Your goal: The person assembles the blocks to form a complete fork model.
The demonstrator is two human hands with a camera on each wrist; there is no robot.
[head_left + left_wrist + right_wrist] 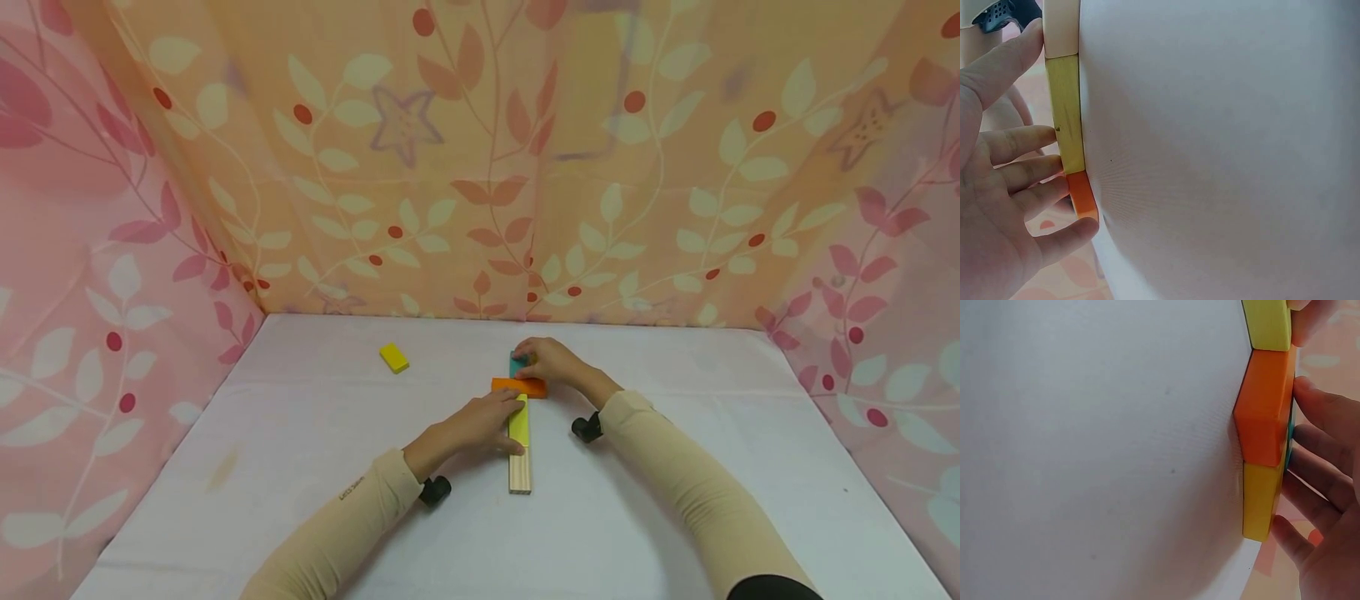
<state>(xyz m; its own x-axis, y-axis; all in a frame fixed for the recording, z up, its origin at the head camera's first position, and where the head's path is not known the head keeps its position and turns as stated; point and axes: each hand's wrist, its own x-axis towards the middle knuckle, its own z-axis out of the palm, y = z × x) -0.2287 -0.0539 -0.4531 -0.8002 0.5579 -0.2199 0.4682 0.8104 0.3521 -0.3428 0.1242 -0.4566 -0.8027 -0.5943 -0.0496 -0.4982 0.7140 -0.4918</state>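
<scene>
A row of wooden blocks lies on the white table. Nearest is a plain wood block [520,473], then a yellow-green block [518,427]. An orange block [529,387] lies crosswise beyond it. At its far side are a blue block [516,365] and a yellow block [1259,500], the latter mostly hidden by the hand in the head view. My left hand [480,421] rests spread along the row, thumb at the plain block, fingertips on the yellow-green and orange ones. My right hand [555,362] reaches over the far end, fingertips touching the blocks there.
A loose yellow block [393,358] lies at the back left of the table [315,433]. Patterned cloth [487,167] hangs behind the table and along both sides. A dark wrist camera [587,428] sits below the right wrist.
</scene>
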